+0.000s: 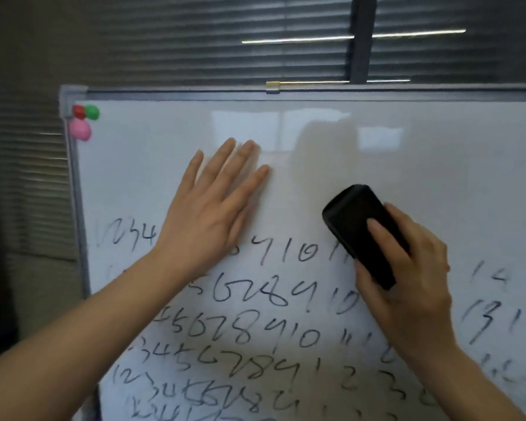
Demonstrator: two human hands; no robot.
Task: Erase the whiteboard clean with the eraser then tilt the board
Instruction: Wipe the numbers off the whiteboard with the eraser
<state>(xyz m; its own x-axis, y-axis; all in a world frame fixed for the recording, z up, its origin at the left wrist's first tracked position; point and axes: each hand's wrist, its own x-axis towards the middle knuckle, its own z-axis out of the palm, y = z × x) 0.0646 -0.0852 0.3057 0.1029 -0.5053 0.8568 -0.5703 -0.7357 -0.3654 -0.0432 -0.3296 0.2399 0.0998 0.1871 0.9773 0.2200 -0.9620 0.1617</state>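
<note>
Whiteboard (438,165), framed in grey metal, upright; upper band wiped clean, lower part covered with rows of handwritten black numerals (240,326). Black eraser (360,230): pressed flat against the board just above the top row of numerals, right of the board's centre, long axis slanting from upper left to lower right. Right hand (413,268): grip clenched round the eraser's lower end, one finger laid across its back, thumb along its lower edge. Left hand (210,214): grip released, fingers straight and spread, palm flat on the board left of the eraser, apart from it. Three round magnets, red (79,111), green (92,112) and pink (80,130), clustered at the board's top left corner. Grey window blinds (225,41) behind the board.
</note>
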